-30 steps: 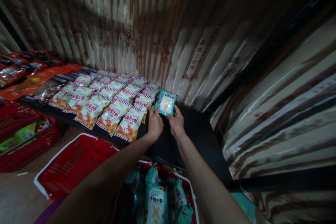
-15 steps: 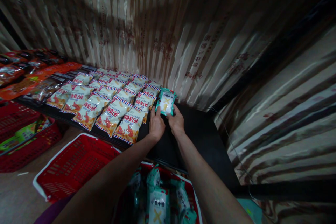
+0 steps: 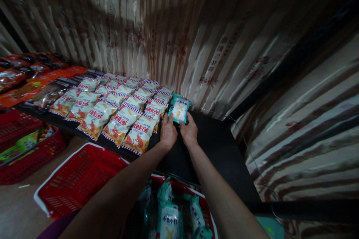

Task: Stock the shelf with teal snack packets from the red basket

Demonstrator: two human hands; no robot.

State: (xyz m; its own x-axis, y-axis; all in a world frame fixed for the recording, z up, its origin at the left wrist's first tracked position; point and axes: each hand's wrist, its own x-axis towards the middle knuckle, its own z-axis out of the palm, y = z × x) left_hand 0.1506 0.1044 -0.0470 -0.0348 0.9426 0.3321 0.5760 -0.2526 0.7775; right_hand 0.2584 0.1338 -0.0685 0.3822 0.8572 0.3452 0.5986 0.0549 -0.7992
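Teal packet (image 3: 180,109) between two hands, far side of a black shelf (image 3: 215,142).
It sits just beyond the fingertips, long axis running near to far; the left hand (image 3: 168,133) meets its near left corner, the right hand (image 3: 189,131) its near right, neither clearly closer. Fingers curve loosely against it; whether they pinch, I cannot tell. Its film is glossy; plump white bags (image 3: 120,120) lie left, a pleated, sheeny curtain (image 3: 157,37) beyond.

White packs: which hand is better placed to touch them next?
Probably the left hand: it is nearer the white packs. The right hand is farther right; both touch one green pack.
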